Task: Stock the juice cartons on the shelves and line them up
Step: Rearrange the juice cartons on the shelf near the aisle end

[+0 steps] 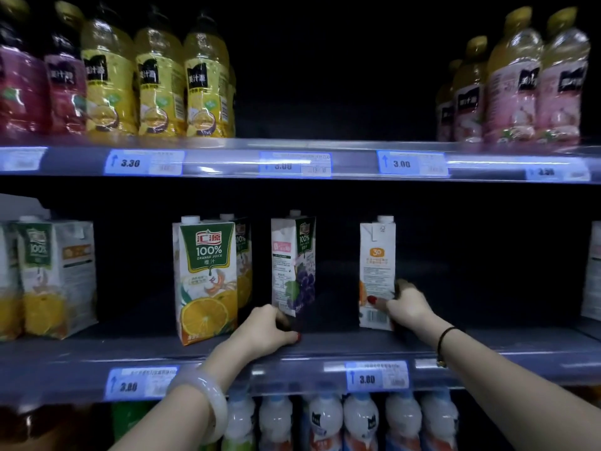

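lining-up step at frame centre: left hand grips the grape carton low, right hand grips the side-on carton, both likely need turning label-forward.

front carton: white, green crest, orange slices. grape carton: white, green crest, purple bunch. plain carton: white, orange badge, black barcode. upper row: dark red bottles, yellow bottles, pink bottles. price tags: blue and white. bangle: milky grey. cord: black. nails: red.
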